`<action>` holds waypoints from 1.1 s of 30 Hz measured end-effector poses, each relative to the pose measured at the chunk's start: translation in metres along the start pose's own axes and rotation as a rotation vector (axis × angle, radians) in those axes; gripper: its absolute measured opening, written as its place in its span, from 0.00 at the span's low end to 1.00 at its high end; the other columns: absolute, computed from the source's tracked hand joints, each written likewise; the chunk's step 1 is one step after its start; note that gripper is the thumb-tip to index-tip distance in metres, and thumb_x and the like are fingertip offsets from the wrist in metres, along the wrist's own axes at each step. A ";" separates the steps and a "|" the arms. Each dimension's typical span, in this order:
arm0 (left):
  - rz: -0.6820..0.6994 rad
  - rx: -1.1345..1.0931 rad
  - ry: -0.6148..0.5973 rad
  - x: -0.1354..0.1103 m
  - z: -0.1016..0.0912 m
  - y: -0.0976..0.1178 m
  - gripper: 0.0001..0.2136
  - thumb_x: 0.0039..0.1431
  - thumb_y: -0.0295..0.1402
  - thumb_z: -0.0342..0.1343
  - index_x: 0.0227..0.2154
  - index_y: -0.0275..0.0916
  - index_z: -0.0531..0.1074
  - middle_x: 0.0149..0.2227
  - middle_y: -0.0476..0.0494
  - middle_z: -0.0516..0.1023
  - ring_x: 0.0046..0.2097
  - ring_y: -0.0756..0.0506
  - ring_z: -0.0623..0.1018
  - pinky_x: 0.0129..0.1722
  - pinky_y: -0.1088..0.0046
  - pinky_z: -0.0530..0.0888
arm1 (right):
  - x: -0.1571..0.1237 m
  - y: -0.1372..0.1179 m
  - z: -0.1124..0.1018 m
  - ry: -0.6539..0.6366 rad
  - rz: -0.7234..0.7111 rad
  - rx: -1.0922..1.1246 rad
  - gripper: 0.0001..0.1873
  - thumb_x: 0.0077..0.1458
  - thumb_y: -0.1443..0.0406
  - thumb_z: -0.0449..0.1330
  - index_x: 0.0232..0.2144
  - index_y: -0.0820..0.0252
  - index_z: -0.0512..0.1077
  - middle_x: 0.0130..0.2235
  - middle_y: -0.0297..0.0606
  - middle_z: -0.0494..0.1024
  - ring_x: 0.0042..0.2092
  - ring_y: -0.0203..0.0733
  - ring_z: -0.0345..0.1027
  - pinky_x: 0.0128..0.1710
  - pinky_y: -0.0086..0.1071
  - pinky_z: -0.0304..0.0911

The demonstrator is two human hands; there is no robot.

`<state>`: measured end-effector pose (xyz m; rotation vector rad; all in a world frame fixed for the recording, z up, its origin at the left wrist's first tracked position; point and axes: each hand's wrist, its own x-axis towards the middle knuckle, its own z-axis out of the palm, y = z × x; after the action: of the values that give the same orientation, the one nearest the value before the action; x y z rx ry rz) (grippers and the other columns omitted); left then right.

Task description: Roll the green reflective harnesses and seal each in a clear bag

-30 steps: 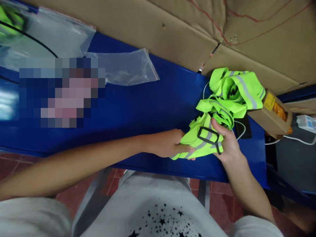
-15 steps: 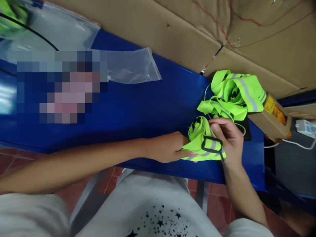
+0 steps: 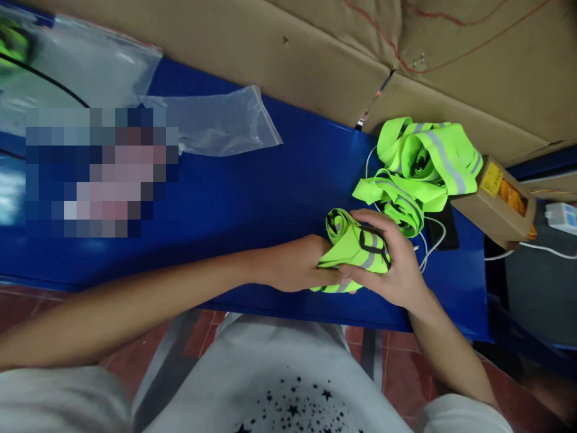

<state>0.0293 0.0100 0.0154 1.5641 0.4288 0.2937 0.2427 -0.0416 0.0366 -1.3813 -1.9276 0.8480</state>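
A rolled-up neon yellow-green reflective strap (image 3: 349, 251) with grey stripes and a black buckle (image 3: 372, 240) is held between both hands, near the front edge of the blue table. My left hand (image 3: 300, 263) grips its left side, thumb on top, with the other fingers mostly hidden beneath. From the right, my right hand (image 3: 396, 261) wraps round the roll, fingers over the far side and thumb on the near side by the left thumb. Just beyond the right hand lies a pile of similar reflective straps (image 3: 428, 159), loosely coiled.
Clear plastic bags (image 3: 220, 123) lie at the back left of the blue table (image 3: 252, 198), near a blurred-out patch. Behind stands a cardboard wall (image 3: 306, 66). To the right are a small cardboard box (image 3: 505, 204), a black phone-like object (image 3: 444, 227) and a white cable (image 3: 433, 255).
My right hand has closed round the roll, its thumb now over the near side and the buckle partly covered. The view has shifted slightly.
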 end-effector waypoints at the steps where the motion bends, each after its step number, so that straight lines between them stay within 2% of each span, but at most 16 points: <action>1: -0.031 -0.080 -0.050 0.001 -0.001 0.001 0.08 0.65 0.34 0.59 0.40 0.33 0.77 0.39 0.42 0.82 0.39 0.46 0.79 0.42 0.71 0.76 | 0.000 -0.001 0.001 0.020 -0.006 0.006 0.37 0.50 0.58 0.74 0.61 0.47 0.69 0.60 0.39 0.75 0.59 0.53 0.71 0.60 0.46 0.68; 3: -0.047 -0.210 -0.138 0.002 -0.004 0.003 0.09 0.63 0.33 0.61 0.43 0.33 0.77 0.42 0.41 0.83 0.42 0.46 0.80 0.43 0.71 0.76 | 0.000 -0.001 0.001 0.043 0.028 0.052 0.32 0.52 0.59 0.73 0.58 0.47 0.71 0.57 0.37 0.78 0.56 0.52 0.74 0.57 0.44 0.71; 5: -0.044 -0.209 -0.097 0.003 -0.006 0.004 0.11 0.60 0.34 0.64 0.43 0.34 0.77 0.43 0.42 0.83 0.44 0.45 0.81 0.45 0.70 0.76 | -0.003 0.001 0.001 0.061 0.117 0.156 0.30 0.52 0.58 0.73 0.57 0.46 0.73 0.56 0.36 0.79 0.55 0.52 0.74 0.55 0.44 0.72; 7: -0.028 -0.074 -0.003 0.003 -0.008 0.003 0.11 0.61 0.38 0.64 0.40 0.36 0.78 0.40 0.44 0.84 0.43 0.45 0.81 0.44 0.71 0.75 | -0.006 0.005 0.002 0.098 0.235 0.304 0.29 0.52 0.53 0.72 0.56 0.46 0.74 0.55 0.36 0.79 0.54 0.54 0.75 0.53 0.46 0.73; 9: -0.022 0.060 0.061 0.003 -0.010 0.001 0.11 0.64 0.39 0.61 0.38 0.36 0.79 0.38 0.45 0.84 0.41 0.46 0.81 0.43 0.72 0.74 | -0.010 0.010 0.005 0.149 0.351 0.453 0.32 0.51 0.48 0.71 0.56 0.46 0.74 0.54 0.37 0.80 0.52 0.56 0.76 0.51 0.48 0.75; 11: -0.016 0.120 0.064 0.004 -0.011 -0.001 0.09 0.65 0.37 0.60 0.37 0.36 0.80 0.36 0.45 0.84 0.40 0.46 0.82 0.43 0.73 0.73 | -0.012 0.014 0.007 0.171 0.441 0.575 0.36 0.48 0.46 0.72 0.57 0.46 0.72 0.52 0.39 0.81 0.50 0.57 0.77 0.48 0.50 0.76; 13: -0.013 0.141 0.051 0.004 -0.012 -0.002 0.08 0.65 0.36 0.60 0.36 0.36 0.80 0.35 0.46 0.84 0.39 0.47 0.82 0.42 0.73 0.73 | -0.011 0.018 0.007 0.158 0.518 0.657 0.39 0.46 0.46 0.73 0.58 0.48 0.71 0.51 0.40 0.82 0.49 0.57 0.78 0.46 0.50 0.76; 16: -0.045 0.191 0.077 0.005 -0.012 -0.001 0.13 0.65 0.42 0.60 0.33 0.37 0.79 0.32 0.46 0.84 0.37 0.46 0.83 0.40 0.73 0.72 | -0.006 0.019 0.006 0.091 0.590 0.717 0.41 0.45 0.46 0.73 0.59 0.50 0.70 0.50 0.42 0.82 0.49 0.58 0.79 0.47 0.51 0.76; 19: -0.125 0.282 0.152 0.004 -0.011 0.002 0.18 0.60 0.51 0.62 0.35 0.38 0.79 0.35 0.43 0.84 0.40 0.41 0.83 0.42 0.68 0.74 | -0.002 0.015 0.004 -0.022 0.570 0.768 0.38 0.48 0.43 0.69 0.58 0.51 0.72 0.50 0.43 0.83 0.51 0.60 0.78 0.48 0.51 0.76; 22: -0.143 0.266 0.251 0.003 -0.012 0.000 0.31 0.51 0.58 0.66 0.50 0.40 0.75 0.45 0.40 0.83 0.48 0.35 0.82 0.48 0.61 0.74 | -0.003 0.010 0.004 -0.059 0.520 0.772 0.36 0.51 0.41 0.66 0.56 0.52 0.73 0.50 0.43 0.83 0.52 0.61 0.77 0.48 0.52 0.76; 25: -0.019 0.109 0.274 0.003 -0.014 -0.004 0.49 0.43 0.55 0.72 0.66 0.42 0.58 0.56 0.35 0.76 0.57 0.33 0.77 0.55 0.56 0.74 | -0.007 0.011 0.004 0.039 0.457 0.667 0.35 0.53 0.42 0.65 0.56 0.51 0.73 0.51 0.43 0.82 0.54 0.60 0.76 0.51 0.53 0.75; 27: 0.088 0.035 0.255 0.002 -0.017 -0.004 0.58 0.41 0.52 0.75 0.71 0.43 0.48 0.63 0.30 0.68 0.63 0.32 0.72 0.59 0.54 0.72 | -0.007 0.016 0.002 0.156 0.404 0.536 0.32 0.53 0.45 0.68 0.56 0.49 0.73 0.53 0.42 0.81 0.55 0.59 0.75 0.55 0.53 0.72; 30: 0.189 0.048 0.272 0.000 -0.019 0.000 0.61 0.41 0.50 0.76 0.73 0.46 0.43 0.69 0.29 0.59 0.69 0.30 0.63 0.63 0.51 0.68 | -0.005 0.024 -0.001 0.274 0.318 0.333 0.27 0.52 0.51 0.72 0.53 0.47 0.75 0.55 0.38 0.79 0.57 0.56 0.73 0.61 0.52 0.67; 31: 0.217 0.066 0.290 0.000 -0.020 0.001 0.61 0.42 0.50 0.76 0.73 0.47 0.43 0.70 0.30 0.57 0.70 0.29 0.61 0.65 0.50 0.66 | -0.004 0.025 -0.001 0.267 0.301 0.304 0.26 0.52 0.52 0.72 0.53 0.46 0.76 0.54 0.37 0.79 0.57 0.55 0.73 0.62 0.52 0.66; 33: 0.261 0.094 0.312 0.000 -0.019 0.003 0.60 0.42 0.49 0.76 0.73 0.47 0.44 0.70 0.31 0.57 0.71 0.30 0.60 0.67 0.49 0.63 | -0.002 0.024 0.001 0.176 0.300 0.344 0.25 0.53 0.51 0.71 0.52 0.46 0.76 0.53 0.36 0.80 0.54 0.54 0.74 0.59 0.50 0.68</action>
<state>0.0213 0.0271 0.0190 1.6734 0.4841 0.7345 0.2563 -0.0381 0.0171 -1.4926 -1.3846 1.0997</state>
